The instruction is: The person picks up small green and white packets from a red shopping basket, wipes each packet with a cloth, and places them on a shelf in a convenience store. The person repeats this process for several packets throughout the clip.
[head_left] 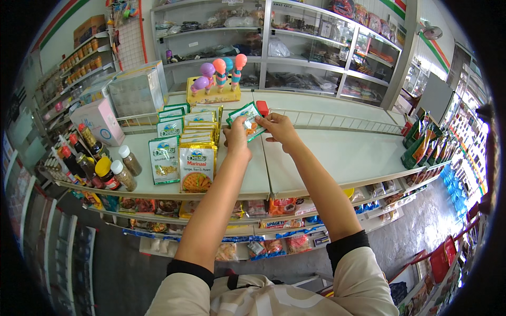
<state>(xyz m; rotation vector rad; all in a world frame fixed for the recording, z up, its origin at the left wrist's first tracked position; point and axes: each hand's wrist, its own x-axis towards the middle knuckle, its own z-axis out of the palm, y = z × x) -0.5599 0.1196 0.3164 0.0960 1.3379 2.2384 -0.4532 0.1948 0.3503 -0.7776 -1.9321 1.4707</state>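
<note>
Both of my hands hold green-and-white Desaku seasoning sachets (250, 123) above the top shelf, near its wire back rail. My left hand (236, 136) grips them from the left side, and my right hand (279, 128) pinches their right edge between thumb and fingers. To the left of my hands stands a row of yellow-edged Desaku Marinasi sachets (197, 168), one behind another. Beside it, further left, is a row of green-edged Desaku sachets (164, 162). A small red object (261, 108) lies just behind the sachets in my hands.
Capped spice jars (130, 160) and sauce bottles (75, 158) stand at the shelf's left, by a pink-white box (99, 122). Green pouches (419, 146) stand at the right end. A yellow box with balloon-shaped items (213, 91) sits behind. Packaged foods (282, 206) fill the lower shelves.
</note>
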